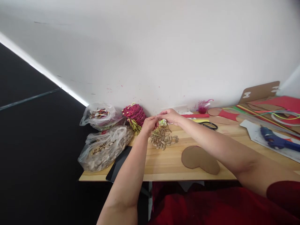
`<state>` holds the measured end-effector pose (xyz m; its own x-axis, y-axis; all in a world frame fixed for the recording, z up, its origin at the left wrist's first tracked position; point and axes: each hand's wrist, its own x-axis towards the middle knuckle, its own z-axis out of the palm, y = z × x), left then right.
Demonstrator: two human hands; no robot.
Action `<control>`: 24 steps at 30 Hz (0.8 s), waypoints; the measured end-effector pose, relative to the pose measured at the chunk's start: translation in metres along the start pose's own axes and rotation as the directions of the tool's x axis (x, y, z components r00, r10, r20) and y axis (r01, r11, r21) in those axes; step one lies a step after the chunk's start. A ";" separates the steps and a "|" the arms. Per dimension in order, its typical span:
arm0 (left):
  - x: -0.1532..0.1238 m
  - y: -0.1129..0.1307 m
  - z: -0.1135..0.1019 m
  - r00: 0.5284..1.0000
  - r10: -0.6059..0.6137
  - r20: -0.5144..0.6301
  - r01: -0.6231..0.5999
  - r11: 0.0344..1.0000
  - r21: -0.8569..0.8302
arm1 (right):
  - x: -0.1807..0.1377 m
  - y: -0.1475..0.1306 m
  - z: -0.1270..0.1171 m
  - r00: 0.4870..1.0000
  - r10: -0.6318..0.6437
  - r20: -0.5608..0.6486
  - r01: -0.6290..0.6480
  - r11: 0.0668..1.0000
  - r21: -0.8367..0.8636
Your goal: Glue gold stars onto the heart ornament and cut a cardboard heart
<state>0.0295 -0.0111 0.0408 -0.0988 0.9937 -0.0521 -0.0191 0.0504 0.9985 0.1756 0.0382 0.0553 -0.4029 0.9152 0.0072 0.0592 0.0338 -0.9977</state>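
My left hand point(150, 124) and my right hand point(170, 116) meet fingertip to fingertip above the far half of the wooden table. Both are closed in a pinch. Thin yellow-green and brown string point(167, 125) hangs from between the fingers; the pinched part is too small to make out. Just under the hands lies a loose pile of tan, shell-like pieces point(161, 139), partly hidden by the left hand. Beside the left hand stands a bundle of magenta pieces point(136, 115) with yellow-green strands spilling from its base.
Two clear plastic bags point(105, 150) of pieces stand at the left, near a black flat item point(119, 162). A curved brown cardboard cutout point(200, 160) lies in front. Black-handled scissors point(209, 125), a magenta cup point(202, 107) and a blue glue gun point(276, 139) are rightward. A white wall point(150, 56) rises behind.
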 end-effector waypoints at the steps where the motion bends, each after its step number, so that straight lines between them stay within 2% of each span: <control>1: 0.000 0.000 -0.001 1.000 0.002 0.001 -0.002 1.000 0.011 | 0.000 0.000 -0.001 1.000 -0.024 -0.014 0.024 1.000 -0.020; 6: 0.000 -0.001 -0.006 1.000 0.006 0.008 -0.007 0.999 0.035 | 0.000 -0.002 -0.005 0.990 -0.136 -0.043 0.131 0.985 -0.114; 9: -0.003 0.000 -0.008 1.000 0.011 0.020 -0.012 0.999 0.037 | 0.003 -0.003 -0.004 0.979 -0.170 -0.114 0.158 0.981 -0.108; 14: -0.007 0.002 -0.010 0.999 0.018 0.030 -0.018 0.999 0.029 | 0.016 -0.011 -0.004 0.965 -0.084 -0.249 0.106 0.991 0.077; 18: -0.007 0.000 -0.009 0.999 0.006 0.043 -0.007 1.000 0.011 | 0.022 -0.020 -0.007 0.965 -0.016 -0.262 0.081 0.967 0.240; 24: -0.005 -0.006 -0.006 0.999 -0.007 0.045 0.008 1.000 -0.023 | 0.018 -0.020 -0.004 0.959 -0.036 -0.281 0.133 0.933 0.335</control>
<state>0.0242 -0.0167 0.0346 -0.0538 0.9968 -0.0589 -0.0424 0.0566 0.9975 0.1708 0.0555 0.0758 -0.1316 0.9894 0.0614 -0.3044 0.0186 -0.9523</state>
